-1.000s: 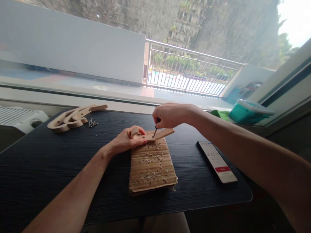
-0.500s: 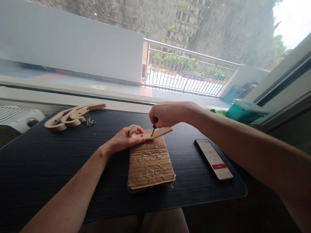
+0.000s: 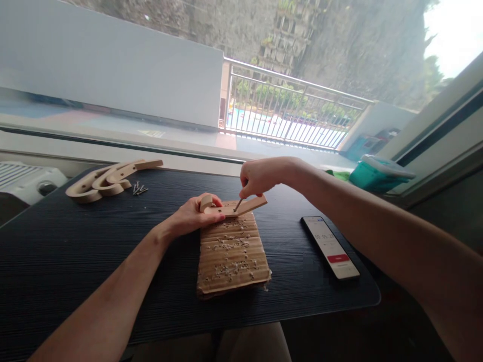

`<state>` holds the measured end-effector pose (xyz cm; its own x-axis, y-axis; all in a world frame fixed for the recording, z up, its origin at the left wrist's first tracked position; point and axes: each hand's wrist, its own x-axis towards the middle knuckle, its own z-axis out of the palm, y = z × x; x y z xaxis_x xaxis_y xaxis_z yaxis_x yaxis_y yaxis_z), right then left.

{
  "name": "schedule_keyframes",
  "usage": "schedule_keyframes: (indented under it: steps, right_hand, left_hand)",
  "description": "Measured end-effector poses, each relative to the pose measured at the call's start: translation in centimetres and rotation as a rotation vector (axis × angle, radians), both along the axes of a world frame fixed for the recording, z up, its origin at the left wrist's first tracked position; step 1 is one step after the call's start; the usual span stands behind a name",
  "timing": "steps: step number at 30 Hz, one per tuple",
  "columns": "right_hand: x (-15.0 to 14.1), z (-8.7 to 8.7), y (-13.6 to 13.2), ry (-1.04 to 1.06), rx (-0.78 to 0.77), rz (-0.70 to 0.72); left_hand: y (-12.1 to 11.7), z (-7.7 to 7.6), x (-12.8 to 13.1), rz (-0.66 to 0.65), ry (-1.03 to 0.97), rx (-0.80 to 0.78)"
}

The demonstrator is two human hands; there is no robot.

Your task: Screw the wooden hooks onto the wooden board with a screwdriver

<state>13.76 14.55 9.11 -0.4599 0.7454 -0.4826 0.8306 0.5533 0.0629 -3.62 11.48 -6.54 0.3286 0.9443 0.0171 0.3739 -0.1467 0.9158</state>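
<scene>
My left hand (image 3: 196,212) is closed around the curled end of a pale wooden hook (image 3: 228,211), steadying it on the far part of a cardboard block (image 3: 233,256). Dark holes show in the hook's face. Above it, my right hand (image 3: 255,177) grips a screwdriver (image 3: 239,203), its handle mostly hidden by the fingers. The slanted shaft meets the hook at one of the holes; whether a screw sits under the tip is too small to tell. Small punctures and torn bits cover the cardboard's upper face.
More curved wooden hooks (image 3: 109,182) lie at the back left of the dark table (image 3: 158,291), beside a small pile of screws (image 3: 139,188). A phone (image 3: 330,247) showing a timer lies on the right. A teal box (image 3: 377,173) stands by the window; a white appliance (image 3: 28,183) is far left.
My right hand has shifted slightly right and turned on the screwdriver, which now leans more. My left hand and the wooden hook keep their place.
</scene>
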Motion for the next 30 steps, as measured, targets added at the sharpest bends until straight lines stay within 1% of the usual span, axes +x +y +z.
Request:
schedule_keyframes:
  steps: [5, 9, 13, 15, 19, 21, 26, 30]
  right_hand:
    - [-0.9, 0.7, -2.1, -0.05, 0.195, 0.119]
    - [-0.8, 0.7, -2.9, -0.014, 0.216, 0.224]
    - [-0.7, 0.1, -2.8, 0.022, 0.229, 0.292]
    - [-0.7, -0.1, -2.6, 0.011, 0.243, 0.282]
    - [-0.8, -0.1, -2.0, -0.067, 0.22, 0.17]
    - [-0.9, 0.1, -2.0, -0.092, 0.204, 0.138]
    - [-1.2, 0.7, -2.7, -0.11, 0.211, 0.12]
    - [-0.8, 1.0, -3.0, -0.105, 0.21, 0.13]
  left_hand:
    - [-0.1, 0.2, 0.0, -0.008, -0.026, -0.026]
    - [-0.3, 0.5, 0.1, -0.014, -0.014, -0.003]
    - [-0.4, 0.7, 0.1, -0.007, 0.005, -0.003]
    - [-0.4, 0.7, 0.1, 0.001, 0.007, 0.003]
    - [-0.4, 0.6, 0.1, -0.008, 0.009, 0.02]
    - [-0.4, 0.6, 0.1, -0.016, 0.016, 0.019]
    - [-0.3, 0.4, 0.1, -0.016, 0.008, 0.004]
    - [-0.3, 0.4, 0.1, -0.007, -0.004, 0.0]
